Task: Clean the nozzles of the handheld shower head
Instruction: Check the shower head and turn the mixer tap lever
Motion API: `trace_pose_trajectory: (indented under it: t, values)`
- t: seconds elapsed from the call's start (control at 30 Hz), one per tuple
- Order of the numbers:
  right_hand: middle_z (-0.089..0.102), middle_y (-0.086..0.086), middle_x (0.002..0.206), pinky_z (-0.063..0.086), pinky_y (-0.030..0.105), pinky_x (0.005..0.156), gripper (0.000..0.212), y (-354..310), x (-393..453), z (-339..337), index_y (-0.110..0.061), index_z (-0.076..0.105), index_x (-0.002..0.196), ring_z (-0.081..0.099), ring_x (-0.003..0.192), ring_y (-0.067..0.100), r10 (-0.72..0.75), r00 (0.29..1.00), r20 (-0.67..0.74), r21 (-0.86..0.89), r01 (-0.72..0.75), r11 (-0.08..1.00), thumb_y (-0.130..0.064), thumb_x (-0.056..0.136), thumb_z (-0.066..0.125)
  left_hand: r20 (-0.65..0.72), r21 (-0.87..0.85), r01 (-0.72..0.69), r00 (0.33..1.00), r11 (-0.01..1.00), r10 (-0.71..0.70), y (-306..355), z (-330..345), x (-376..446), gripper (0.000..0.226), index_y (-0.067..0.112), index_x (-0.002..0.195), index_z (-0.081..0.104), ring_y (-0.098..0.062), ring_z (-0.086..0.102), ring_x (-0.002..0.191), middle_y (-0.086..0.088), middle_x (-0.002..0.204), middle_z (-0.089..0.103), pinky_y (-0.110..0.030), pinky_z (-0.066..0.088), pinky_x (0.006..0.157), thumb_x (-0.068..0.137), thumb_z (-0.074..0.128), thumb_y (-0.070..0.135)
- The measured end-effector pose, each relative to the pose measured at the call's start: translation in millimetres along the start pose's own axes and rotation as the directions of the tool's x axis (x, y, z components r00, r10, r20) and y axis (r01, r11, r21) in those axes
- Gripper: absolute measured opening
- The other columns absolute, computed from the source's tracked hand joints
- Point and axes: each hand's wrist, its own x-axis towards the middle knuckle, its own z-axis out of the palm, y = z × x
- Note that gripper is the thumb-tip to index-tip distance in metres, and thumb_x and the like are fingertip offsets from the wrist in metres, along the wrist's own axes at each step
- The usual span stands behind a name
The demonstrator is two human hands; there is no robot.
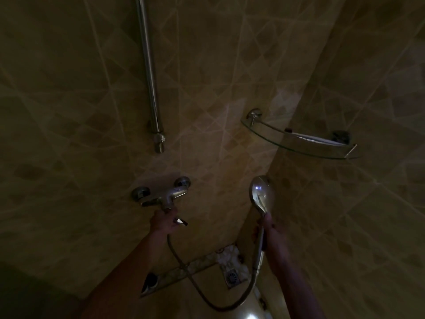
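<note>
A chrome riser pipe point(149, 74) ran up the tiled wall point(69, 100), well above the left hand. A glass corner shelf point(299, 143) hung above the right hand. Between and below both hands, a square floor drain point(232, 277) sat in the corner.

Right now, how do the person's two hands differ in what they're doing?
The left hand grips the lever under the chrome wall mixer tap; the right hand holds the chrome handheld shower head by its handle. The left sits lower left, fixed to the wall fitting; the right holds its piece free. Both are closed.
</note>
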Motion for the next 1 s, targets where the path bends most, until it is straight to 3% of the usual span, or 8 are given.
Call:
trace_pose_trajectory:
  t: [0.13, 0.4, 0.5, 0.57, 0.7, 0.87, 0.93, 1.0]
  values:
    - [0.062, 0.011, 0.072, 0.042, 0.029, 0.057, 0.052, -3.6, 0.1, -2.0, -0.009, 0.065, 0.081, 0.056, 0.063, 0.021, 0.008, 1.0, -0.007, 0.024, -0.008, 1.0, -0.054, 0.094, 0.042, -0.022, -0.035, 0.019, 1.0, 0.999, -0.02, 21.9, 4.5, -30.9, 0.037, -0.01, 0.101, 0.058, -0.034, 0.064, 0.067, -0.029, 0.087, 0.064, -0.054, 0.058, 0.073, 0.079, 0.074, 0.015]
    - [0.066, 0.007, 0.078, 0.046, 0.028, 0.058, 0.045, -3.1, 0.9, -4.9, -0.016, 0.067, 0.087, 0.061, 0.069, 0.019, 0.022, 0.999, 0.025, 0.054, -0.023, 0.998, -0.055, 0.092, 0.045, -0.064, -0.043, -0.027, 0.998, 0.999, 0.024, 42.7, 7.9, -56.0, 0.029, -0.011, 0.09, 0.059, -0.031, 0.062, 0.067, -0.024, 0.082, 0.061, -0.037, 0.057, 0.052, 0.083, 0.071, 0.015]
    - [0.064, 0.004, 0.077, 0.045, 0.028, 0.057, 0.04, -3.5, 1.9, -5.0, -0.021, 0.065, 0.086, 0.06, 0.068, 0.017, 0.011, 0.999, 0.035, 0.055, -0.013, 0.998, -0.055, 0.092, 0.044, -0.066, -0.038, -0.028, 0.997, 0.999, 0.026, 51.7, 4.5, -64.3, 0.038, -0.013, 0.097, 0.059, -0.036, 0.067, 0.071, -0.03, 0.09, 0.064, -0.048, 0.06, 0.059, 0.082, 0.072, 0.019]
    - [0.062, 0.006, 0.074, 0.043, 0.027, 0.054, 0.044, -3.0, 3.4, -4.3, -0.02, 0.064, 0.082, 0.058, 0.065, 0.018, -0.005, 0.999, 0.046, 0.045, 0.003, 0.999, -0.058, 0.089, 0.044, -0.053, -0.024, -0.023, 0.998, 0.999, 0.021, 56.7, 3.1, -65.2, 0.034, -0.011, 0.101, 0.058, -0.033, 0.066, 0.073, -0.026, 0.094, 0.063, -0.043, 0.06, 0.053, 0.084, 0.071, 0.015]
    - [0.064, 0.009, 0.074, 0.044, 0.03, 0.059, 0.05, -4.6, 4.9, -2.6, -0.013, 0.065, 0.081, 0.059, 0.067, 0.02, 0.016, 0.998, 0.053, 0.026, -0.017, 1.0, -0.058, 0.089, 0.044, -0.014, -0.071, -0.007, 1.0, 0.997, 0.006, 59.0, 4.6, -67.0, 0.013, -0.004, 0.077, 0.053, -0.027, 0.056, 0.065, -0.023, 0.085, 0.056, -0.028, 0.052, 0.036, 0.089, 0.059, -0.002]
    - [0.069, 0.014, 0.089, 0.046, 0.029, 0.061, 0.057, -10.6, 7.8, -0.6, -0.007, 0.068, 0.094, 0.063, 0.075, 0.024, 0.047, 0.998, 0.029, -0.027, -0.046, 0.999, -0.057, 0.094, 0.039, 0.02, -0.136, -0.065, 0.997, 0.989, 0.069, 50.3, 3.3, -72.1, 0.005, 0.003, 0.088, 0.056, -0.023, 0.059, 0.072, -0.016, 0.085, 0.059, -0.032, 0.057, 0.055, 0.09, 0.055, -0.001]
    - [0.071, 0.018, 0.091, 0.053, 0.037, 0.067, 0.058, -13.8, 10.1, 0.8, -0.006, 0.069, 0.097, 0.067, 0.081, 0.029, 0.046, 0.999, 0.01, -0.026, -0.046, 0.999, -0.057, 0.093, 0.042, -0.036, -0.222, -0.083, 0.996, 0.972, 0.078, 43.7, 7.3, -68.1, 0.004, 0.0, 0.091, 0.053, -0.024, 0.058, 0.071, -0.017, 0.084, 0.057, -0.028, 0.057, 0.049, 0.089, 0.056, -0.003]
    - [0.072, 0.021, 0.094, 0.055, 0.047, 0.08, 0.056, -19.7, 10.5, 1.9, -0.008, 0.07, 0.099, 0.069, 0.089, 0.033, 0.042, 0.999, 0.013, -0.013, -0.042, 0.999, -0.057, 0.091, 0.045, -0.077, -0.334, -0.071, 0.996, 0.94, 0.048, 40.8, 14.5, -64.6, 0.009, 0.0, 0.09, 0.05, -0.029, 0.056, 0.072, -0.023, 0.09, 0.054, -0.038, 0.058, 0.056, 0.089, 0.057, -0.005]
